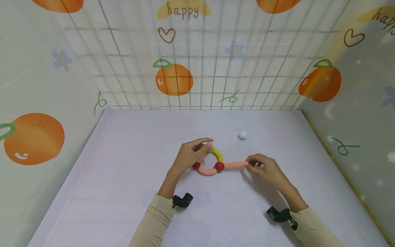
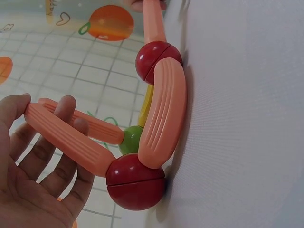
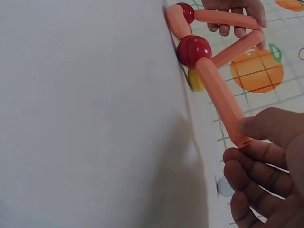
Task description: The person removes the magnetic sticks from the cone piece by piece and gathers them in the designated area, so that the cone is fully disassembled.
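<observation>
A ring on the table joins a yellow curved rod point(image 1: 218, 154), a green ball point(image 2: 132, 140), a peach curved rod point(image 2: 164, 114) and two red balls point(image 1: 219, 166) point(image 2: 136, 182). Two straight peach rods point(image 2: 71, 140) point(image 2: 95, 127) slant up from the near red ball and the green ball, their tips close together. My left hand point(image 1: 189, 156) pinches at those tips between thumb and fingers. Out to the right from the other red ball runs another straight peach rod point(image 1: 236, 164). The thumb and index finger of my right hand point(image 1: 268, 169) pinch its free end.
A small white ball point(image 1: 242, 135) lies on the white table point(image 1: 123, 154), beyond the ring and to the right. Printed cloth over a wire grid point(image 1: 213, 82) closes off the back, with cloth walls on both sides. Each wrist bears a black camera point(image 1: 183, 200).
</observation>
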`<action>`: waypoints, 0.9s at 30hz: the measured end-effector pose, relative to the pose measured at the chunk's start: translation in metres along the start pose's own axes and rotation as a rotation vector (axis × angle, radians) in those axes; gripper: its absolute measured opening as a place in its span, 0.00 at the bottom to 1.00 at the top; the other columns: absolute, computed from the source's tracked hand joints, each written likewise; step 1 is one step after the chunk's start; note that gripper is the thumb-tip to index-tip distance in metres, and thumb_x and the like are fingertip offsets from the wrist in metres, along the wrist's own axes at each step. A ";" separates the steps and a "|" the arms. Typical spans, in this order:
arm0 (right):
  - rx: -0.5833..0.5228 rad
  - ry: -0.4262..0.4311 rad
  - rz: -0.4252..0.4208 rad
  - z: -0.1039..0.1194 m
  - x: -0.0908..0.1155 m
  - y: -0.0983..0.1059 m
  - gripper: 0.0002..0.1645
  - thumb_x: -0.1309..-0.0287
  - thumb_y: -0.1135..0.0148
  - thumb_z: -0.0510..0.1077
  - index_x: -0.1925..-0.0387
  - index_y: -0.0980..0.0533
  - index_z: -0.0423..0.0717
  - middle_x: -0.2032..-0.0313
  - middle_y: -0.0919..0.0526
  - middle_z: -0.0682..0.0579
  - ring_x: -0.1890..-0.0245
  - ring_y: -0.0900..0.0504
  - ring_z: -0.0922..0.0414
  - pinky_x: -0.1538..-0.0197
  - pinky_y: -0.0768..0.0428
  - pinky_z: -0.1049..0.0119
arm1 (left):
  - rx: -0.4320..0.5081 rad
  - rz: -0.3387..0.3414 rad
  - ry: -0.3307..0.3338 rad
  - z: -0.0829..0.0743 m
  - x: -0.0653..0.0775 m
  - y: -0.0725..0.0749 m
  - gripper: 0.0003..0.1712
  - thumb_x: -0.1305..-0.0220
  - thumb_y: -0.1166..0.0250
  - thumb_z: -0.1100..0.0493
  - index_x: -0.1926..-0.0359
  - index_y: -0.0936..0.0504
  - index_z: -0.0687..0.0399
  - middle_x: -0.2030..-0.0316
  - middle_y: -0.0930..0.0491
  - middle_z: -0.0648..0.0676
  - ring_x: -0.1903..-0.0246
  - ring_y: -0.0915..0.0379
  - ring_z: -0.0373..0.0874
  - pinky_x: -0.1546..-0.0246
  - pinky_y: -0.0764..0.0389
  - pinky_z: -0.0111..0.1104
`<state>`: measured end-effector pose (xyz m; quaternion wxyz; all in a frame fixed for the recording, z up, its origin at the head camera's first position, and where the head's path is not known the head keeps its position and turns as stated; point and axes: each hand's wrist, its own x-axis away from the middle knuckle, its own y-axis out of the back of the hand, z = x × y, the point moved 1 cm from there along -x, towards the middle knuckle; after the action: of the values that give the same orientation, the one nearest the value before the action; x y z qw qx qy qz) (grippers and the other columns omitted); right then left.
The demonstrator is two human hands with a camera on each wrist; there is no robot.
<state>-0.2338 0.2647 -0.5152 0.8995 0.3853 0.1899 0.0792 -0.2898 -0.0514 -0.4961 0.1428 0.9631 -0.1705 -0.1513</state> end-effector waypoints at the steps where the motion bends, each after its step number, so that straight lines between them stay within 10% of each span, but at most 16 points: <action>1: 0.004 -0.006 0.009 -0.001 0.001 0.000 0.08 0.41 0.29 0.38 0.59 0.18 0.47 0.66 0.18 0.60 0.65 0.20 0.60 0.59 0.21 0.61 | -0.001 -0.001 0.000 0.000 0.000 0.000 0.16 0.28 0.39 0.44 0.43 0.16 0.36 0.65 0.14 0.58 0.76 0.28 0.44 0.79 0.32 0.29; 27: 0.092 -0.037 0.074 0.001 0.005 -0.010 0.09 0.43 0.28 0.37 0.59 0.17 0.46 0.66 0.21 0.58 0.65 0.23 0.60 0.62 0.21 0.63 | 0.007 0.000 0.002 0.000 0.000 0.000 0.16 0.29 0.38 0.44 0.43 0.17 0.33 0.64 0.14 0.58 0.74 0.27 0.45 0.79 0.34 0.29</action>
<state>-0.2291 0.2588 -0.5230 0.8808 0.4343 0.1621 0.0965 -0.2898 -0.0512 -0.4963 0.1398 0.9638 -0.1707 -0.1497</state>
